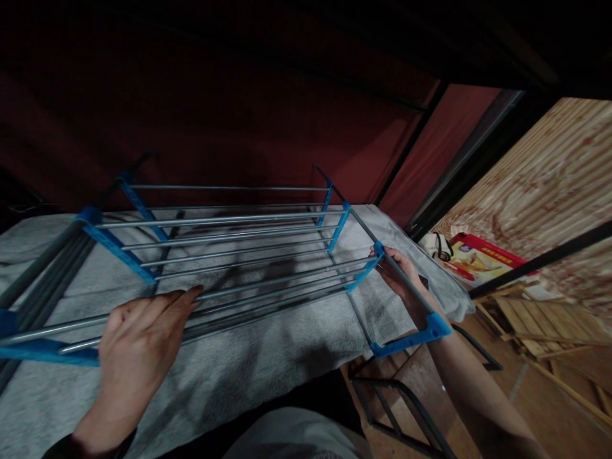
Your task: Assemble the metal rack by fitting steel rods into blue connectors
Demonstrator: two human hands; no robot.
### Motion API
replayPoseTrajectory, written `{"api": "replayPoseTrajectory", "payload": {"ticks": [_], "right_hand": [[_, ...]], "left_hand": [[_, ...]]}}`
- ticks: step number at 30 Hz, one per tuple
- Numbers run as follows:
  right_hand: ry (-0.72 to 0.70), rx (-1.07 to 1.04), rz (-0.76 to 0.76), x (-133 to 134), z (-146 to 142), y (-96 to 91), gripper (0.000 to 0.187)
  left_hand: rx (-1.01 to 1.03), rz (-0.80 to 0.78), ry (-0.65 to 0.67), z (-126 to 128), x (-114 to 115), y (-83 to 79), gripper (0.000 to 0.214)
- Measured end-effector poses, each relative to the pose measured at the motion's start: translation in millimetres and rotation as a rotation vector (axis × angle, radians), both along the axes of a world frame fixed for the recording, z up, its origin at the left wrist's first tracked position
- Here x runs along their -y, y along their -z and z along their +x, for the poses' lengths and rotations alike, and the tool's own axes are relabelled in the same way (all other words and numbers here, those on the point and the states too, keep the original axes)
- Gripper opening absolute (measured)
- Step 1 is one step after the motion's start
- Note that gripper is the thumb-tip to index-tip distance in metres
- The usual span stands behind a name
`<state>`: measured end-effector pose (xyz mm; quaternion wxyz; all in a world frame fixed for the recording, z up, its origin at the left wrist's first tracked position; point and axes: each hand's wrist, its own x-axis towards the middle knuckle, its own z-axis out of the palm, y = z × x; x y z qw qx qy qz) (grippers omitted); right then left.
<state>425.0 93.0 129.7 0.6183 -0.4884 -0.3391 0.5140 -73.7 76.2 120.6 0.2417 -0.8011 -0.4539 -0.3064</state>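
A shoe rack made of grey metal tubes (248, 217) and blue plastic brackets lies on its side on a grey fleecy cloth (268, 357). My left hand (143, 331) is closed over the near tubes at the left, its fingertips curled out of sight behind them. On the right, my right hand (399, 274) grips the rack from beneath, beside a blue bracket (377, 252) where a row of tubes meets the side pole. The nearest bracket (414, 335) on this side has no cross tubes in it. My right forearm passes under that bracket.
A dark red wall or panel (239, 127) stands behind the cloth-covered surface. To the right are a red and yellow box (482, 258), a folded wooden item with slats (540, 325) and a corrugated wall (549, 172). A dark metal frame (406, 395) stands on the floor, near my knees.
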Motion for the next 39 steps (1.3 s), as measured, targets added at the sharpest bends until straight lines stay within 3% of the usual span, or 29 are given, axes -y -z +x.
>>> {"api": "replayPoseTrajectory", "payload": {"ticks": [39], "right_hand": [[0.011, 0.012, -0.003, 2.4, -0.3, -2.2, 0.018]], "left_hand": [[0.010, 0.017, -0.007, -3.7, -4.5, 2.8, 0.032]]}}
